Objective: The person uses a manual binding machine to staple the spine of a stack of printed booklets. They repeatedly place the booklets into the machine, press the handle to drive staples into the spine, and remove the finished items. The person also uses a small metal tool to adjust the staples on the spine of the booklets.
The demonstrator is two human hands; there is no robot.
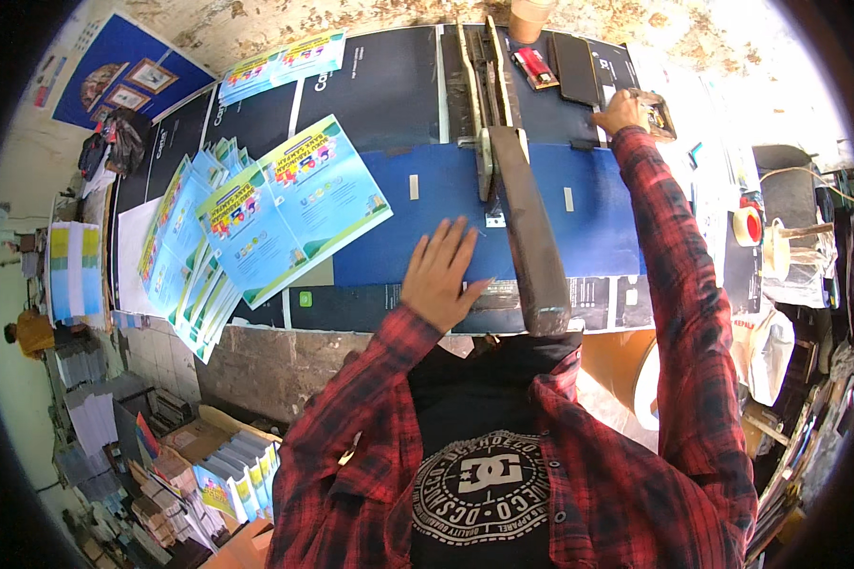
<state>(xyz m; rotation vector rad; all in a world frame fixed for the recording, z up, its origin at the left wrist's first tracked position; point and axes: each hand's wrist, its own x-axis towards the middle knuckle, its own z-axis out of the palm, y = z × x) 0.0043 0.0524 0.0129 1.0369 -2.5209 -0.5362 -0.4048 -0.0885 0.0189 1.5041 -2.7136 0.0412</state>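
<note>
My left hand (pixel 443 270) lies flat with fingers spread on a blue board (pixel 361 213), just left of a long-arm stapler (pixel 531 237). The stapler's brown arm points toward me, over the board's near edge. At the far right, my right hand (pixel 624 112) is curled at the side of a small open box (pixel 659 116) with little things inside. Its fingertips are partly hidden, so what they hold does not show. Left of the board, printed light-blue sheets (pixel 294 204) lie fanned in a loose pile, overlapping the board's left end.
Beyond the board lie a dark phone (pixel 575 69), a small red packet (pixel 535 68) and a brown cup (pixel 530 19). More printed sheets (pixel 285 66) lie at the far left. A tape roll (pixel 747 226) is at the right. Stacked booklets (pixel 237 474) stand below the table's left.
</note>
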